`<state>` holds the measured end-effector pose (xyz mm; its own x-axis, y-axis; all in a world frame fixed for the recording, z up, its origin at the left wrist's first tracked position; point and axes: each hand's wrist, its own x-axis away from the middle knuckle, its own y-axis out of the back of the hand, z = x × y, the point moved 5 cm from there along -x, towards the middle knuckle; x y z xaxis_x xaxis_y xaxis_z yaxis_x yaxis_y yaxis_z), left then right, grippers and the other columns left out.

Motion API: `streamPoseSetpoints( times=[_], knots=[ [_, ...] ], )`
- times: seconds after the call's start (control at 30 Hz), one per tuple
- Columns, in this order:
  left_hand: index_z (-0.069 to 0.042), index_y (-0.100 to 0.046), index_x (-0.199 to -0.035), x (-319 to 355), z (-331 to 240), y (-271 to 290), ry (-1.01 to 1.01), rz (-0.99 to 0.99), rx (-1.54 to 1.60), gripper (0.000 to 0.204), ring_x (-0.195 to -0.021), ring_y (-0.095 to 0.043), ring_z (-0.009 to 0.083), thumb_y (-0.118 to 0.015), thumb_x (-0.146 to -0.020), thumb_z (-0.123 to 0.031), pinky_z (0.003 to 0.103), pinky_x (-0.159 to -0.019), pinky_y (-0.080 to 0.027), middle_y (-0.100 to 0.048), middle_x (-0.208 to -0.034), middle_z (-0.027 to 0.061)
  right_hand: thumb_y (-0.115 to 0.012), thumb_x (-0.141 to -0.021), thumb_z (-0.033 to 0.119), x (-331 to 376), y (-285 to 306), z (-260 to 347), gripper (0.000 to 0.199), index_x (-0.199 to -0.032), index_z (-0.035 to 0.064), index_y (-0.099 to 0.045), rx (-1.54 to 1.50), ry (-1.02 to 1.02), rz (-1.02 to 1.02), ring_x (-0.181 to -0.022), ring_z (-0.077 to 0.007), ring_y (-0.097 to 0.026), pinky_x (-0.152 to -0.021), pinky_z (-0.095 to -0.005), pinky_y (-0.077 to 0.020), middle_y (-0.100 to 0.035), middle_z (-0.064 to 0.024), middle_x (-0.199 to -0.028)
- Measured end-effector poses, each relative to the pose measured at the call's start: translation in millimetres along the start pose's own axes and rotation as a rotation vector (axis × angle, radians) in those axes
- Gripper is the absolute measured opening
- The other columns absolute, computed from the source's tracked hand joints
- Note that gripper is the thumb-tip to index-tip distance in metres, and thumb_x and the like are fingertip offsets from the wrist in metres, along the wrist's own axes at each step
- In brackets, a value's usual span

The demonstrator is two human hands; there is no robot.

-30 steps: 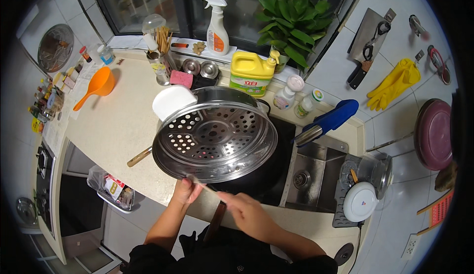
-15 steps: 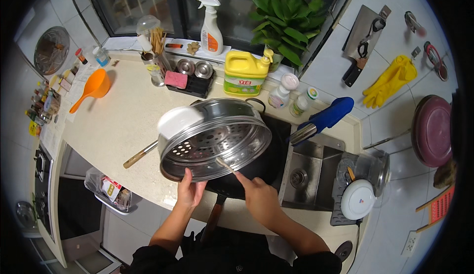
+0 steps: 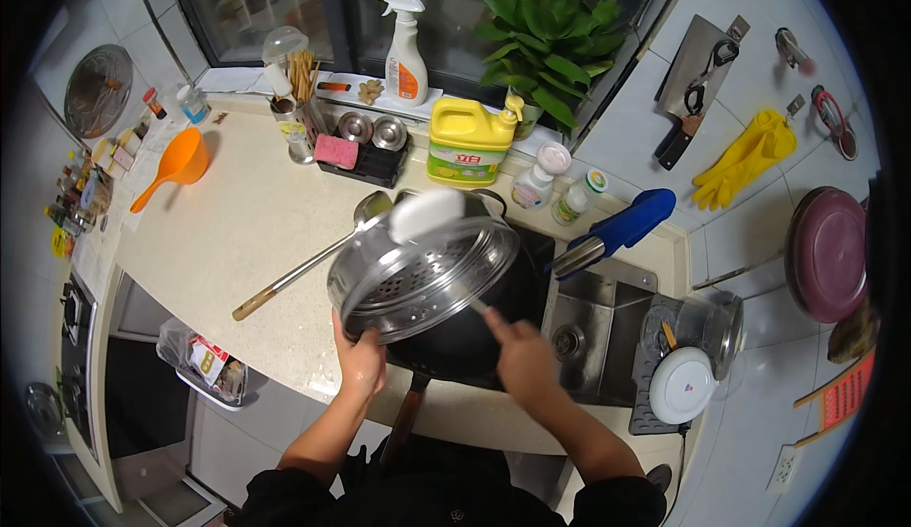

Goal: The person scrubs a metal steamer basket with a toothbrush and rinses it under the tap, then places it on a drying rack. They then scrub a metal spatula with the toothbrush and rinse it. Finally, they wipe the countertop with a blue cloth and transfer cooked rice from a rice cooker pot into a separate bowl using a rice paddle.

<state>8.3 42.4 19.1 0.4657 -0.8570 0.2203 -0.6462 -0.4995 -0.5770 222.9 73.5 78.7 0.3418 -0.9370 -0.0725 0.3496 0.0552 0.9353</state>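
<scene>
A steel steamer tier (image 3: 372, 292) with a perforated bottom is tilted above a black wok (image 3: 446, 354). My left hand (image 3: 361, 361) grips its near left rim, thumb on the metal. My right hand (image 3: 525, 356) is closed on the thin handle of what looks like a brush. Its white head (image 3: 427, 215), blurred by motion, lies over the far upper side of the steamer; most of the handle's length is smeared or hard to follow. Left of the steamer, a ladle (image 3: 304, 277) with a wooden grip rests on the counter.
A sink (image 3: 581, 332) is to the right, with a blue-covered tap (image 3: 631, 223) above it. Beyond it stands a white plate (image 3: 681, 387). At the back are a yellow detergent jug (image 3: 467, 143), a pink sponge (image 3: 336, 152) and a spray bottle (image 3: 406, 57). An orange scoop (image 3: 180, 160) lies far left.
The white brush head has swept to the right and slightly up across the steamer. My right hand has shifted right. The steamer has tipped and moved slightly right, uncovering the ladle's bowl.
</scene>
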Motion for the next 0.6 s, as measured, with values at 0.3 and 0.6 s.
streamPoseSetpoints(
  times=[0.3, 0.6],
  knots=[
    [-0.003, -0.037, -0.122, -4.9, -13.7, -6.6, -0.051, 0.011, -0.127, 0.057, -0.105, -0.046, 0.0177, -0.032, -0.07, 0.019, 0.027, -0.091, -0.036, -0.049, -0.113, 0.009, -0.051, -0.075, -0.003, 15.8, -41.0, 7.8, 0.05, -0.121, 0.0175, -0.053, -0.441, 0.052, 0.221, -0.059, -0.0264, -0.056, -0.057, -0.0334, -0.0473, -0.057, -0.0137, -0.071],
    [0.001, -0.04, -0.116, -11.5, -16.8, -3.6, -0.126, 0.005, -0.222, 0.054, -0.107, -0.047, 0.0169, -0.032, -0.066, 0.022, 0.027, -0.095, -0.032, -0.05, -0.112, 0.0097, -0.052, -0.077, -0.001, 0.6, -36.1, -6.0, 0.042, -0.115, 0.014, -0.058, -0.341, 0.056, 0.236, -0.056, -0.028, -0.055, -0.053, -0.036, -0.046, -0.055, -0.0148, -0.069]
  ],
)
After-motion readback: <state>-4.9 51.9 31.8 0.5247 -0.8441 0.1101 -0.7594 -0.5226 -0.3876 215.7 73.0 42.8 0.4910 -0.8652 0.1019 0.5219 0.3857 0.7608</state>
